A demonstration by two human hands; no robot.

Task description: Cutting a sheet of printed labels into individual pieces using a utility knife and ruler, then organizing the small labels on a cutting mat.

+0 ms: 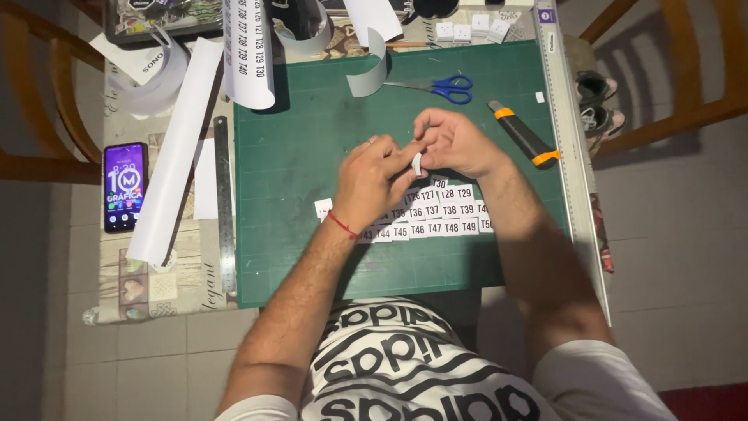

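Pinching one small white label [417,163] between left hand [372,181] and right hand [454,143]; one scissors [444,87], one knife [523,134].

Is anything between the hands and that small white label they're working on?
Nothing visible: the fingers of the left hand and right hand already pinch the small white label directly, above the green cutting mat.

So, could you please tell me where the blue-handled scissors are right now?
In the head view, the scissors lie near the top edge of the green cutting mat, beyond both hands, left of the orange-and-black utility knife.
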